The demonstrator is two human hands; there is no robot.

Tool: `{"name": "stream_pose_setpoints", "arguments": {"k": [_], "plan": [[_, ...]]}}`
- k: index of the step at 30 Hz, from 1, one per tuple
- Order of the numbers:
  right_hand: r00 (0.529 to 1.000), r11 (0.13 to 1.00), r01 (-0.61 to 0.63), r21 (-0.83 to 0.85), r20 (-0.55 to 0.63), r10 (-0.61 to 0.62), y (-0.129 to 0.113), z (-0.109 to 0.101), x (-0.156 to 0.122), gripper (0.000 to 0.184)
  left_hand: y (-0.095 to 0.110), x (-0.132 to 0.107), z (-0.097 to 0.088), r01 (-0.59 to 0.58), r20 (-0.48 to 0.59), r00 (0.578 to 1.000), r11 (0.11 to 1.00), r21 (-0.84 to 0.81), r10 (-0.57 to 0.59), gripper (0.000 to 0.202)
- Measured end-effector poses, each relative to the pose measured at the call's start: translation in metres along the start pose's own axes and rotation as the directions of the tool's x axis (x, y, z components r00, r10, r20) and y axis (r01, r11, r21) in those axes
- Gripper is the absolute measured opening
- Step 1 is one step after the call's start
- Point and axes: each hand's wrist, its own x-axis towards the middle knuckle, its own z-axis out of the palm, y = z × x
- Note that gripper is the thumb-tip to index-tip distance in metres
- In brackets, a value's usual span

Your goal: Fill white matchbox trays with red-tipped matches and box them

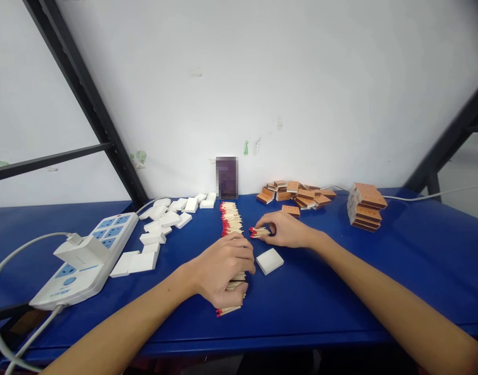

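Note:
A long row of red-tipped matches (231,216) runs toward me over the blue table. My left hand (225,265) lies across the near part of this row, its fingers curled over some matches and hiding them. Between the thumb and fingers of my right hand (286,229) is a small bundle of matches (259,232), red heads pointing left, just right of the row. A white matchbox tray (269,261) rests on the table below my right hand, touched by neither hand; whether it holds anything I cannot tell.
White matchbox pieces (169,219) lie scattered at the left, beside a power strip (117,234) with a plugged-in charger (83,252). Orange matchboxes (306,194) are heaped at the back right, with a stack of matchboxes (366,205) farther right. A pixelated dark object (227,178) leans against the wall.

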Motion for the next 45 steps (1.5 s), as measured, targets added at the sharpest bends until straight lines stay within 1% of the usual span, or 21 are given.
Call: {"name": "stream_pose_setpoints", "arguments": {"k": [2,3,4,5,7,9,11,12,13,15,17,21,26,30,32,37,39,40,42,43,45], "plan": [[1.0,1.0,0.004,0.002,-0.005,-0.004,0.0,0.0,0.0,0.024,0.002,0.0,0.001,0.049,-0.108,0.993,0.999,-0.013,-0.05,0.016],[1.0,1.0,0.0,-0.001,-0.016,0.0,0.001,0.0,0.0,0.022,0.003,0.0,0.001,0.095,-0.172,0.98,0.995,-0.024,-0.098,0.015],[1.0,1.0,-0.009,-0.006,-0.028,0.009,0.002,0.0,0.0,0.019,0.003,-0.001,0.002,0.151,-0.241,0.958,0.988,-0.043,-0.157,0.019],[0.999,1.0,-0.024,-0.011,-0.037,0.024,0.003,0.0,0.001,0.015,0.002,-0.001,0.002,0.211,-0.311,0.924,0.975,-0.073,-0.223,0.026],[0.997,0.998,-0.062,-0.018,-0.037,0.062,0.006,-0.001,0.001,0.013,-0.004,-0.003,0.003,0.314,-0.434,0.829,0.935,-0.163,-0.354,0.04],[0.996,0.996,-0.086,-0.013,-0.012,0.086,0.009,-0.001,0.001,0.018,-0.012,-0.006,0.004,0.377,-0.499,0.734,0.887,-0.265,-0.461,0.043],[0.996,0.996,-0.093,0.001,0.007,0.093,0.011,-0.002,0.001,0.026,-0.022,-0.008,0.006,0.401,-0.509,0.679,0.849,-0.345,-0.528,0.041],[0.996,0.996,-0.09,0.007,0.012,0.09,0.011,-0.002,0.0,0.029,-0.026,-0.009,0.008,0.4,-0.502,0.679,0.843,-0.358,-0.536,0.039],[0.996,0.996,-0.085,0.011,0.015,0.085,0.011,-0.002,0.0,0.031,-0.03,-0.009,0.009,0.39,-0.491,0.694,0.848,-0.358,-0.526,0.037],[0.997,0.997,-0.075,0.012,0.02,0.075,0.011,-0.002,0.0,0.031,-0.035,-0.011,0.011,0.354,-0.461,0.746,0.872,-0.337,-0.481,0.033],[0.997,0.997,-0.072,0.007,0.026,0.072,0.011,-0.001,0.0,0.029,-0.039,-0.012,0.013,0.328,-0.446,0.775,0.888,-0.321,-0.448,0.03],[0.997,0.997,-0.072,-0.001,0.028,0.072,0.013,0.003,0.001,0.024,-0.044,-0.014,0.014,0.307,-0.459,0.781,0.9,-0.31,-0.424,0.034],[0.998,0.998,-0.067,0.011,0.008,0.067,0.016,0.005,0.003,0.023,-0.042,-0.013,0.014,0.3,-0.431,0.807,0.909,-0.29,-0.404,0.042],[0.997,0.997,-0.075,0.014,0.013,0.075,0.014,0.004,0.003,0.024,-0.038,-0.011,0.01,0.328,-0.452,0.808,0.926,-0.186,-0.377,0.043],[0.997,0.997,-0.075,0.011,0.016,0.075,0.013,0.003,0.003,0.025,-0.035,-0.01,0.008,0.319,-0.461,0.814,0.935,-0.154,-0.354,0.042],[0.998,0.998,-0.062,-0.013,0.013,0.062,0.013,0.002,0.002,0.025,-0.022,-0.009,0.004,0.212,-0.408,0.863,0.946,-0.246,-0.299,0.04],[0.998,0.998,-0.06,-0.032,0.016,0.061,0.012,0.003,0.002,0.027,-0.014,-0.007,0.001,0.196,-0.375,0.886,0.954,-0.228,-0.272,0.037],[0.998,0.997,-0.063,-0.043,0.018,0.064,0.011,0.003,0.002,0.027,-0.01,-0.006,0.0,0.175,-0.356,0.905,0.965,-0.194,-0.235,0.035],[0.996,0.995,-0.081,-0.066,0.019,0.082,0.009,0.004,0.002,0.029,-0.001,-0.003,-0.002,0.097,-0.29,0.95,0.992,-0.075,-0.115,0.029],[0.995,0.993,-0.093,-0.079,0.018,0.094,0.008,0.005,0.001,0.029,0.003,0.0,-0.001,0.05,-0.265,0.963,0.999,0.007,-0.046,0.027],[0.993,0.989,-0.112,-0.101,0.014,0.114,0.006,0.006,0.001,0.03,0.012,0.004,0.001,-0.018,-0.18,0.983,0.986,0.164,0.047,0.021]]}}
